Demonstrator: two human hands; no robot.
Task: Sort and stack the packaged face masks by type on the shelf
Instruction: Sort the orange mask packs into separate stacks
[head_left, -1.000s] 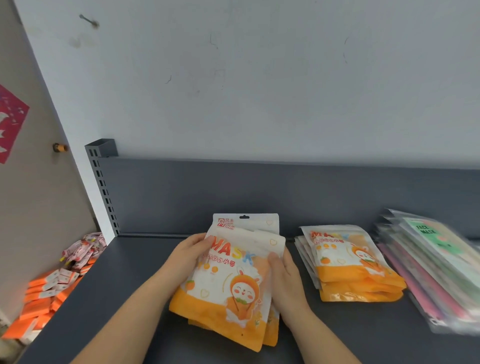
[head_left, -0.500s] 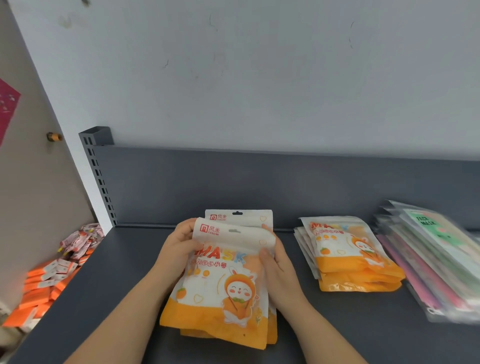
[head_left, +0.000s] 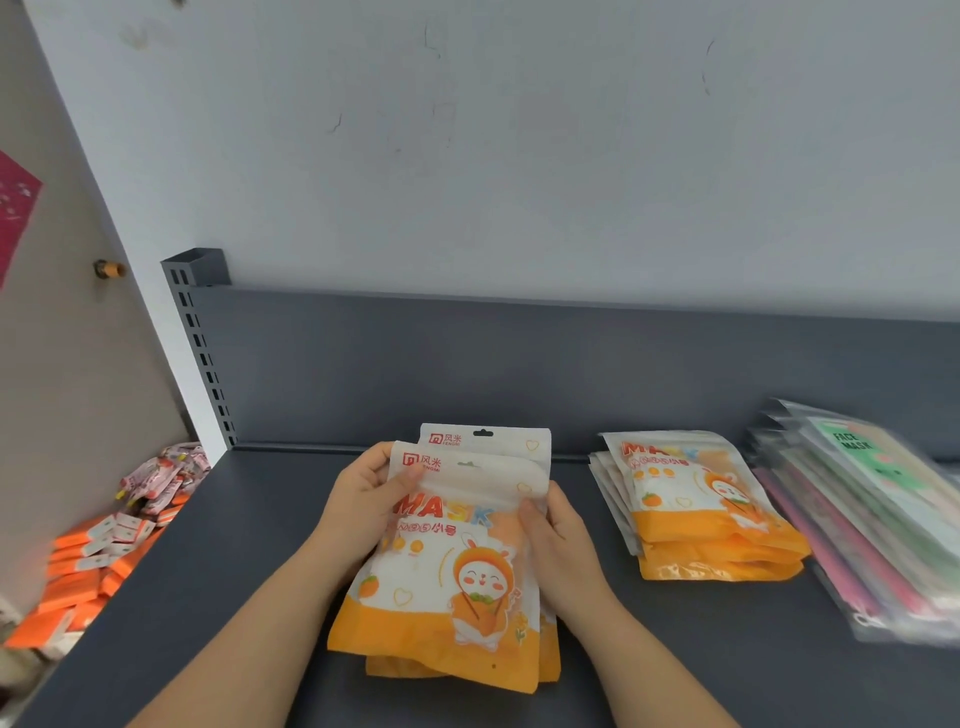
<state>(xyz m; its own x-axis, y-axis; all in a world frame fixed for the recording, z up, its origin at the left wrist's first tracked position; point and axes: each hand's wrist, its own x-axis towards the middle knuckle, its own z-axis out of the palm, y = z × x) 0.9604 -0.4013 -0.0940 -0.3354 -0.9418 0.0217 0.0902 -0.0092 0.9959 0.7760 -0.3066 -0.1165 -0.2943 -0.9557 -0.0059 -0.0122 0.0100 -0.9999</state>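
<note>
An orange-and-white mask packet (head_left: 452, 566) with a cartoon rabbit lies on top of a small pile of the same packets in the middle of the dark grey shelf (head_left: 218, 597). My left hand (head_left: 363, 499) grips the top packet's upper left edge, thumb on its face. On the other side my right hand (head_left: 558, 540) holds its right edge. A second packet's white header (head_left: 485, 439) shows behind it. To the right lies a stack of matching orange packets (head_left: 701, 519). Further right is a stack of clear-wrapped face mask packets (head_left: 872, 525).
The shelf's grey back panel (head_left: 519, 364) rises behind the stacks, with a slotted upright (head_left: 200, 353) at its left end. Below and left of the shelf lie orange boxes (head_left: 88, 577) and pink wrapped items (head_left: 161, 473). A white wall is above.
The top packet's folded upper flap has been straightened out, so its white header now shows. Both hands slid up toward the packet's top corners.
</note>
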